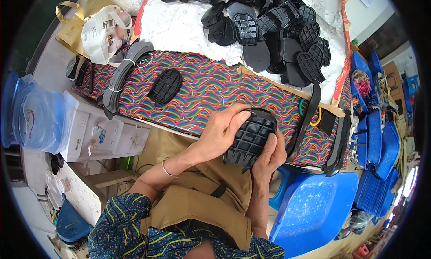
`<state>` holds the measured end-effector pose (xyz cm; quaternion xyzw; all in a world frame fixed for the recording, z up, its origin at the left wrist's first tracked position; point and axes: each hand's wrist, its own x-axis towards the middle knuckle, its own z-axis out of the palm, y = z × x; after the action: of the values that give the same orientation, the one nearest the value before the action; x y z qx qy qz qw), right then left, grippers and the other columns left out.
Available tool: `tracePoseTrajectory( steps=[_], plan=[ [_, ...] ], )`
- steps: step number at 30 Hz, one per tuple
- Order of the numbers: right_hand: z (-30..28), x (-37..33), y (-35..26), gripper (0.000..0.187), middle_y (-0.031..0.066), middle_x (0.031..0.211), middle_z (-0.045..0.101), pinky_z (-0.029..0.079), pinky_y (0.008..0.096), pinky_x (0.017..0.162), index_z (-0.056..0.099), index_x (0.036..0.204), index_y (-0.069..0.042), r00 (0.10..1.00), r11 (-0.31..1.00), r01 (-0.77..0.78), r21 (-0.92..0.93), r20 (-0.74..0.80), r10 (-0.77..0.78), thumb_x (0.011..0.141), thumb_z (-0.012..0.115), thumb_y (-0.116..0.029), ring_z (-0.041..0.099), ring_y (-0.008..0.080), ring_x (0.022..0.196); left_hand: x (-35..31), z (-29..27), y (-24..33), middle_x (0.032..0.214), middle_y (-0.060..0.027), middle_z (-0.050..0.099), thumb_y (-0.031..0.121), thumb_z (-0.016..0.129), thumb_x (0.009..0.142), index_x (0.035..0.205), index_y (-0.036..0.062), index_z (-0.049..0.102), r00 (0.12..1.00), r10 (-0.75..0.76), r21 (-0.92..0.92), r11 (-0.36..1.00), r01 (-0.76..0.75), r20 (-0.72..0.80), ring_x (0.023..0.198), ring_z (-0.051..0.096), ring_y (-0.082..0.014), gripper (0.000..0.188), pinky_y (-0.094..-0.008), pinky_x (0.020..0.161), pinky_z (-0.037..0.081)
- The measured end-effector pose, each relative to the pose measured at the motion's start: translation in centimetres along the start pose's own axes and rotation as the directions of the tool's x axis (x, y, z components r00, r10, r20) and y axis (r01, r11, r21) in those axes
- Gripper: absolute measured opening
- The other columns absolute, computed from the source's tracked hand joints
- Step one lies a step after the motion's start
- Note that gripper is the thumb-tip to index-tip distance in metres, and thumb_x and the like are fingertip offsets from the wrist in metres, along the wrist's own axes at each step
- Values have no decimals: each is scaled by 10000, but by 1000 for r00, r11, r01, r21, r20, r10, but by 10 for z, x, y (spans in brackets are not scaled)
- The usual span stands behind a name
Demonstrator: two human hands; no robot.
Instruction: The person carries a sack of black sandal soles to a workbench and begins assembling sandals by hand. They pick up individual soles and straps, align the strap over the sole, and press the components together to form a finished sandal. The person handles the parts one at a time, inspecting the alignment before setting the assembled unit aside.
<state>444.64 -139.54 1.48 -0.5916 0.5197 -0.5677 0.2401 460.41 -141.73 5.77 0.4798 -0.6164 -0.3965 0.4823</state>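
Observation:
Between my two hands, above my lap at the table's near edge, is a black rubber sole piece [252,137] with a raised grid tread facing up. My left hand [221,131] grips its upper left side, thumb lying on the rim. On the lower right side, my right hand [270,154] has its fingers closed round the edge, and its thumb rests against the tread. A similar black sole piece [165,87] lies tread up on the patterned cloth, left of my hands. The underside of the held piece is hidden.
A heap of black sole pieces [310,34] sits on a white sheet [188,30] at the far side. Tied grey strips [120,81] lie at left, black strips [305,119] at right. A blue tub [314,209] stands right of my lap; a water dispenser [96,128] stands left.

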Motion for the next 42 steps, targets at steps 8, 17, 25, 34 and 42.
tracePoseTrajectory(
  steps=[8,17,25,34,42],
  plan=[
    [8,-3,-3,327,56,898,654,464,244,715,601,1124,65,999,999,-35,-14,3,35,1030,448,-208,557,89,771,-4,-2,-8,1103,-158,624,69,605,911,1286,-8,494,997,80,-54,995,-79,19,975,640,-243,398,-334,823,497],
    [-22,36,-12,424,202,1208,624,442,383,957,602,1219,34,900,996,-55,-69,429,79,1023,408,-289,592,261,1128,2,-38,3,1361,-87,460,-76,667,792,1394,18,405,967,-60,-407,899,159,247,1196,523,-155,663,-319,1018,426],
    [-21,80,-33,242,172,770,640,469,329,619,640,1010,59,588,992,-117,37,808,39,926,577,-158,622,244,665,6,-41,10,1338,-81,464,-71,687,738,1396,34,387,870,-121,-273,921,278,479,1216,508,-183,731,-335,1014,423],
    [-9,59,-22,255,107,718,649,468,301,598,676,1077,10,722,966,-249,63,677,142,949,570,-183,587,139,616,9,-45,8,1306,-76,491,-62,700,714,1346,33,453,909,-111,-251,941,225,401,1195,505,-172,685,-328,1017,409],
    [-21,44,-25,289,95,705,630,463,290,578,628,1187,24,819,987,-137,81,569,67,933,583,-106,580,154,598,11,-50,7,1271,-57,495,-56,709,721,1321,19,462,939,-74,-318,929,186,335,1175,515,-150,653,-317,1001,426]
  ],
)
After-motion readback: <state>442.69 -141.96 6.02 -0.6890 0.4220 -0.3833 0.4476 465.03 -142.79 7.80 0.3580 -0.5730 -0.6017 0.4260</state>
